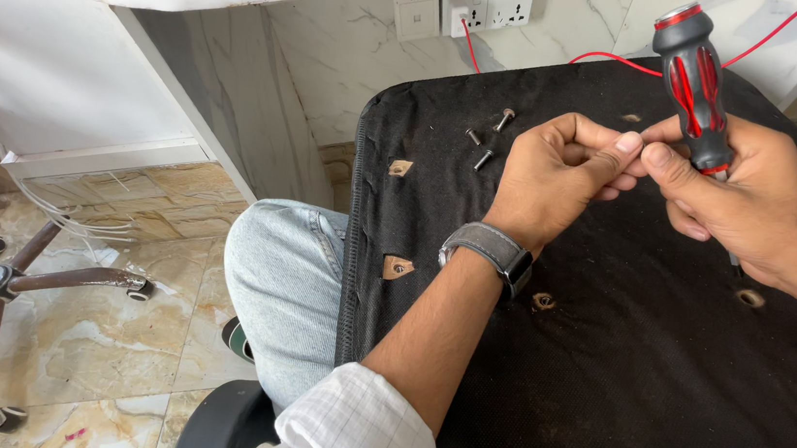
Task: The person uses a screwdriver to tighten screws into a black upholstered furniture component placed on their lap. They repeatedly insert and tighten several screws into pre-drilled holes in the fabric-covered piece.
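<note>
Right hand (746, 204) wrapped around grey-black screwdriver with red grip stripes and red cap band (697, 82), handle upright, shaft hidden behind fingers. Left hand (560, 167) curled closed, thumb and forefinger pinched against right hand's fingertips (whatever sits in pinch too small to tell). Grey-strapped wristwatch (491, 250) on left wrist. Both hands above black fabric-covered chair seat underside (597, 389), resting across blue-jeaned knee (281, 281). Three loose dark metal bolts (487, 137) lie on fabric, just left of left hand. Metal chair base with castors (3, 283) on marble floor, well apart.

Black upturned chair seat (599, 370), three loose screws (486, 140) directly on its fabric.
</note>
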